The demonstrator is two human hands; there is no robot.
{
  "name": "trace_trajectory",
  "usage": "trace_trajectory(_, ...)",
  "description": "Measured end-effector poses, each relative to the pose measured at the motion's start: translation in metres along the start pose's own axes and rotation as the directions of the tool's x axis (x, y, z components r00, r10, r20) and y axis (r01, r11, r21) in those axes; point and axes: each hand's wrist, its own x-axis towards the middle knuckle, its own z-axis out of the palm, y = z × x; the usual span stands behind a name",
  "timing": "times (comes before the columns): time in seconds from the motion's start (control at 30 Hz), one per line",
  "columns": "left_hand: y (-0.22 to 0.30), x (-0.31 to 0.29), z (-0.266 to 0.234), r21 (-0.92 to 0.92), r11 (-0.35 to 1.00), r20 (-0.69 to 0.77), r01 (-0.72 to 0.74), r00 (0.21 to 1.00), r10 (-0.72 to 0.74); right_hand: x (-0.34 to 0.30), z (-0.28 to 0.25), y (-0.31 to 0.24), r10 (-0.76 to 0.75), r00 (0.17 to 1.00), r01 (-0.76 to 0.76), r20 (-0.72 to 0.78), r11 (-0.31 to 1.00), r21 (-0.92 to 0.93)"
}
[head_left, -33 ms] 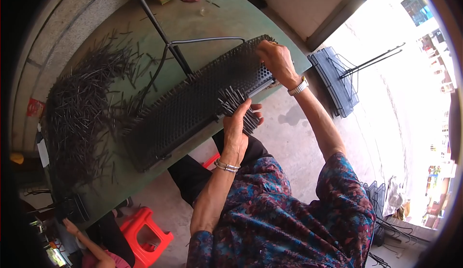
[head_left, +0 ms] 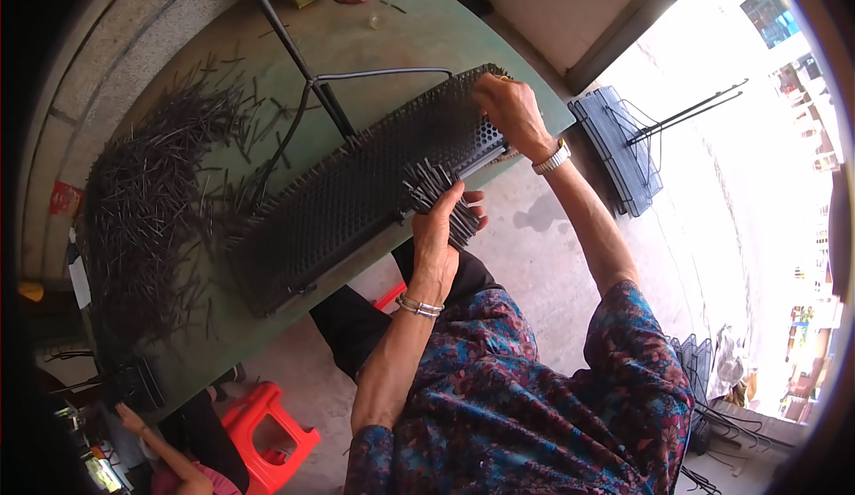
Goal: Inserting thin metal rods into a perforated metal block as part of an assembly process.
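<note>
A long black perforated panel (head_left: 356,188) lies slantwise on the green table, with short dark strips sticking up along its far edge and right end. My left hand (head_left: 435,232) is wrapped round a bundle of short dark strips (head_left: 431,183) just in front of the panel's near edge. At the panel's right end, my right hand (head_left: 514,112) is closed with its fingertips down on the surface; whatever they pinch is hidden. A big loose heap of the same dark strips (head_left: 147,196) covers the left of the table.
A black metal rod frame (head_left: 310,79) rises behind the panel. The green table (head_left: 427,27) ends near my lap. Similar black panels (head_left: 614,152) stand on the floor at right. A red plastic stool (head_left: 267,433) and another person's hand (head_left: 132,420) are at lower left.
</note>
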Motion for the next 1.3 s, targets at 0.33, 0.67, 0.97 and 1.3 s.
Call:
trace_trajectory(0.33,0.0,-0.007,0.005,-0.044,0.999,-0.015,0.001,1.0,-0.002,-0.011,0.007,0.004,0.088,0.995,-0.088,-0.037,0.996,-0.009)
trace_trajectory(0.67,0.001,-0.006,0.002,-0.036,0.998,0.0,-0.049,0.999,0.049,-0.029,-0.004,-0.031,0.156,0.974,-0.186,-0.162,0.964,-0.189)
trace_trajectory(0.97,0.003,-0.005,0.001,-0.006,0.998,0.038,-0.069,0.997,0.069,-0.04,-0.026,-0.063,0.112,0.767,-0.499,0.632,0.723,0.478)
trace_trajectory(1.3,0.014,-0.009,0.0,0.137,0.986,0.002,-0.097,0.995,0.097,-0.038,-0.019,-0.064,0.207,0.752,-0.587,0.625,0.643,0.493)
